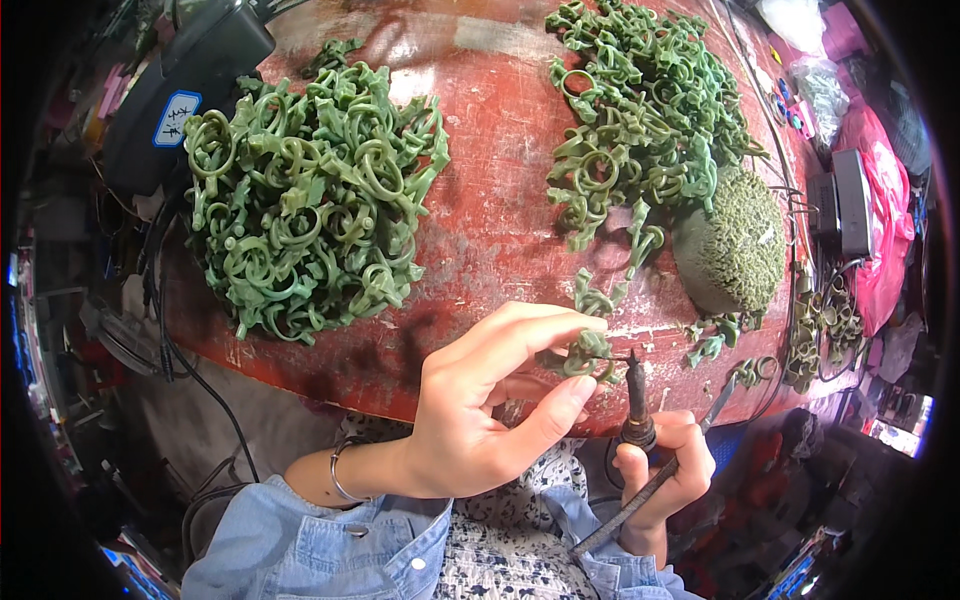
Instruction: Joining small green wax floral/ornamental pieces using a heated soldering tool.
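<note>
My left hand, with a silver bangle at the wrist, pinches a small green wax-like ring piece between thumb and fingers, over the near edge of the table. My right hand grips a soldering-iron-like tool, its dark tip upright and close to the ring piece; whether they touch I cannot tell. A long thin metal tool with a blade-like end also lies slantwise in the right hand. Just beyond my left fingertips rests another green piece on the table.
On the worn red table a big heap of green rings stands left, another heap far right. Beside that sits a rough green dome. Loose pieces lie near the right edge. A black device and cables stand far left.
</note>
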The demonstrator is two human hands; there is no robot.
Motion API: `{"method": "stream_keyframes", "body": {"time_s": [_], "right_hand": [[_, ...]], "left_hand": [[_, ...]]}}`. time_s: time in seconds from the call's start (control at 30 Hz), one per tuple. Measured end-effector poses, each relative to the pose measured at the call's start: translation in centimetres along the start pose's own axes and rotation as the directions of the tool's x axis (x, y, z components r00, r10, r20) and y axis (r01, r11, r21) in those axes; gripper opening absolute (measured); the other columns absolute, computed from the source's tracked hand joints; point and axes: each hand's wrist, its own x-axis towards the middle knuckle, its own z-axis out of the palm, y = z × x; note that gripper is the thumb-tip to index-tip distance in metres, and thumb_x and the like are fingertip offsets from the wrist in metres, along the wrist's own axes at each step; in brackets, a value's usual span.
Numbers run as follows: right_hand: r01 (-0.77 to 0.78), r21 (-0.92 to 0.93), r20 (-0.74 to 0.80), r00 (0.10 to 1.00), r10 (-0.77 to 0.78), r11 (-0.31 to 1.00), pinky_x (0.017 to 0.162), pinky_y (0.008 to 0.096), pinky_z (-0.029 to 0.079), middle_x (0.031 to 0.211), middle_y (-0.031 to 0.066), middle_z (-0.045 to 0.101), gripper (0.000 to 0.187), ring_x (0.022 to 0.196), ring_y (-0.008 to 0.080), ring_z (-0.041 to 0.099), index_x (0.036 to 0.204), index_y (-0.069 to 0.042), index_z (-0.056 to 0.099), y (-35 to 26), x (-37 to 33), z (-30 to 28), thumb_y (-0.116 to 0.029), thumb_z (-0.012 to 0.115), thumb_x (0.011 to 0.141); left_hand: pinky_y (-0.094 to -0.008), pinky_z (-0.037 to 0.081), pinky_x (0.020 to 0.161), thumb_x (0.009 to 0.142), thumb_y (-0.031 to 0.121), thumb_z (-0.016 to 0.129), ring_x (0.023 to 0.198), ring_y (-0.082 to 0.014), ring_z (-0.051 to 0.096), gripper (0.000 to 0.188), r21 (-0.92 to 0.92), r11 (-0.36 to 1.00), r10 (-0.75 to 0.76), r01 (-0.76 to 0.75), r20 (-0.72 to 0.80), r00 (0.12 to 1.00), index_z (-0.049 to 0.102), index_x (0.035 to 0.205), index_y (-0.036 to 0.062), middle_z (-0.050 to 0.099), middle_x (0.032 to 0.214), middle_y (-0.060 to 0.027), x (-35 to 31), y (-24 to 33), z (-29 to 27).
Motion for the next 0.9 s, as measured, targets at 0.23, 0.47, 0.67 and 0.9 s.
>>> {"method": "stream_keyframes", "body": {"time_s": [0.23, 0.47, 0.67, 0.9], "right_hand": [[-0.099, 0.037, -0.004, 0.995, 0.100, 0.994, 0.049, 0.0280, 0.045, 0.062, 0.0150, 0.058, 0.040, 0.053, 0.0220, 0.057, 0.079, 0.003, 0.050, 0.02, -0.54, 0.18, -0.020, 0.078, 0.064], [-0.125, 0.035, -0.006, 0.992, 0.126, 0.992, 0.050, 0.0276, 0.045, 0.063, 0.0149, 0.058, 0.039, 0.054, 0.0217, 0.057, 0.077, 0.003, 0.051, 0.07, -0.60, 0.11, -0.022, 0.078, 0.065], [-0.173, 0.069, -0.020, 0.984, 0.175, 0.983, 0.051, 0.0275, 0.045, 0.063, 0.0150, 0.058, 0.039, 0.054, 0.0215, 0.057, 0.077, 0.003, 0.052, 0.04, -0.84, 0.15, -0.023, 0.078, 0.065], [-0.178, 0.079, -0.021, 0.983, 0.181, 0.981, 0.050, 0.0270, 0.045, 0.063, 0.0148, 0.058, 0.039, 0.054, 0.0207, 0.057, 0.077, 0.003, 0.053, 0.15, -0.96, 0.15, -0.023, 0.078, 0.064]], "left_hand": [[-0.0275, 0.056, 0.068, 0.083, -0.002, 0.050, 0.089, -0.0207, 0.060, 0.028, 0.013, 1.000, -0.010, 0.010, 0.049, 0.999, 0.049, 0.110, -0.0088, 0.048, 0.110, -0.0162, -0.03, 0.02, -0.24], [-0.0276, 0.056, 0.067, 0.083, -0.002, 0.050, 0.089, -0.0208, 0.060, 0.028, 0.003, 0.999, -0.040, 0.039, 0.045, 0.998, 0.049, 0.111, -0.0082, 0.048, 0.110, -0.0162, -0.09, 0.00, -0.22], [-0.0277, 0.056, 0.067, 0.084, -0.001, 0.049, 0.089, -0.0211, 0.060, 0.028, -0.034, 0.999, -0.040, 0.041, 0.039, 0.998, 0.049, 0.111, -0.0081, 0.047, 0.111, -0.0164, -0.02, 0.17, -0.12], [-0.0274, 0.056, 0.066, 0.084, -0.001, 0.049, 0.089, -0.0213, 0.060, 0.028, -0.036, 0.999, -0.032, 0.034, 0.038, 0.999, 0.049, 0.111, -0.0090, 0.047, 0.111, -0.0167, -0.07, -0.02, -0.11]]}}
